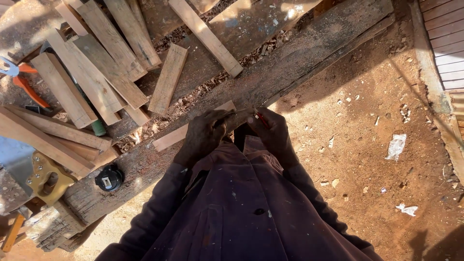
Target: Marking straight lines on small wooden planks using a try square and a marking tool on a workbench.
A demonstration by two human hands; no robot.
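Observation:
My left hand (202,135) is closed around a thin dark blade or tool (231,115) whose tip points toward my right hand. My right hand (274,133) grips a short red pencil (261,119) close to my chest. Both hands meet over the edge of a rough wooden workbench (299,58). A short pale wood strip (170,137) lies on the bench just under and left of my left hand. My dark purple shirt fills the lower middle of the view.
Several cut wood pieces (96,72) lie across the bench with shavings. Orange-handled pliers (21,79) rest at the far left, a handsaw handle (46,179) at lower left, a black tape measure (109,178) near the bench edge. Red dirt ground (377,145) spreads right.

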